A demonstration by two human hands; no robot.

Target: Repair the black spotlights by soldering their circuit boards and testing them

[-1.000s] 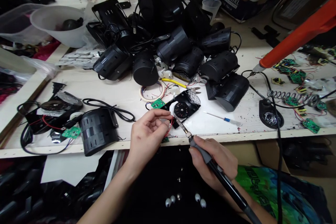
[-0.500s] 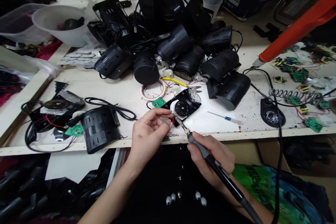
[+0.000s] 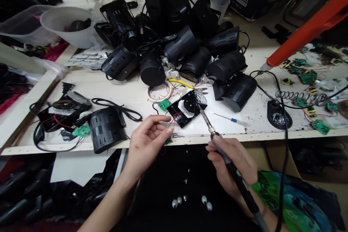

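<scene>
Right hand (image 3: 243,161) gripping one soldering iron (image 3: 231,169), perhaps touching one black plate (image 3: 196,112).

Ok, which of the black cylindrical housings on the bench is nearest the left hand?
The housing at the front edge of the bench, left of the left hand; the others lie in the pile farther back.

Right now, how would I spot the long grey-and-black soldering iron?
Find the white wooden table, then the person's right hand by its front edge. The soldering iron slants through that hand, metal tip over the table. Unlike the blue-and-clear screwdriver, it is held and thicker.
</scene>
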